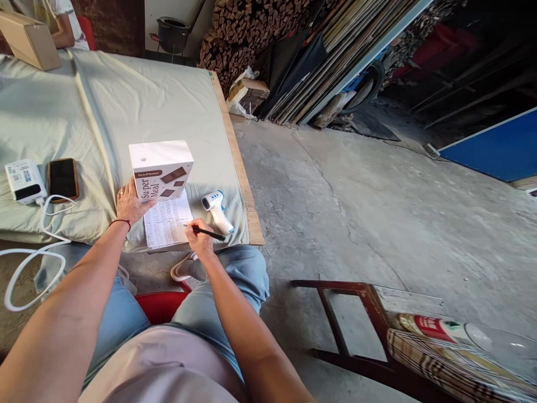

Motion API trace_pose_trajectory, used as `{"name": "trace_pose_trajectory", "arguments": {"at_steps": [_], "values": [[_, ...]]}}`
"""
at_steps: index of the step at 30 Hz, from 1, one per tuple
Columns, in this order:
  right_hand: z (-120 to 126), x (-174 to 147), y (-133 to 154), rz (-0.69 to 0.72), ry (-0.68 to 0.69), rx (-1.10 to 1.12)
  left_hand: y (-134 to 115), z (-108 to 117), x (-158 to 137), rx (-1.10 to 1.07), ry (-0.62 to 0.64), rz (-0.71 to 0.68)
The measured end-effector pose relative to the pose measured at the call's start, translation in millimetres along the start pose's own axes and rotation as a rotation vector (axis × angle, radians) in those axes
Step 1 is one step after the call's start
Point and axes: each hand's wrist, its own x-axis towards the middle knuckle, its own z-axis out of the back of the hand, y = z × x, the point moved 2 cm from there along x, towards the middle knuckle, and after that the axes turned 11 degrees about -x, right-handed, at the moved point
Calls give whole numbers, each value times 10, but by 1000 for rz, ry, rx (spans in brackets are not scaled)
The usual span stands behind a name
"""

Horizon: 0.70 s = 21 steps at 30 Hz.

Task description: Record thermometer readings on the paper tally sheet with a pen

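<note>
While the left hand (132, 202) holds the box (163, 168) by its near left corner, the right hand (200, 239) pinches a pen (212, 233) with its tip over the sheet (166, 225), which lies on the table (159, 95) before the box, a thermometer (218, 212) just to its right.

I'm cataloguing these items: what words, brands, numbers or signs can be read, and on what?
"NutriMotion": white box.
"Su-per Meal": same box.
Too small to read: writing on the paper sheet, print on the white device.
Too blurred: label on the bottle.
</note>
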Motion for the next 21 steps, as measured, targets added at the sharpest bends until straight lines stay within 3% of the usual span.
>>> {"name": "trace_pose_trajectory", "arguments": {"at_steps": [4, 7, 10, 13, 15, 17, 21], "values": [[112, -48, 28, 35, -220, -10, 19, 3, -15, 10, -5, -10], [285, 47, -23, 44, -284, -89, 19, 10, -25, -14, -29, -35], [477, 229, -171, -34, -232, -319, 36, 19, -26, -65, -86, -72], [590, 369, -332, -116, -48, -402, 100, 13, -9, -119, -174, -81], [601, 409, -369, -145, 10, -318, 152, -1, 9, -125, -211, -79], [561, 422, -307, -177, -33, -151, 189, -16, 24, -109, -213, -77], [307, 469, 144, -233, -50, 352, 199, -8, 17, -62, -198, -55]]}}
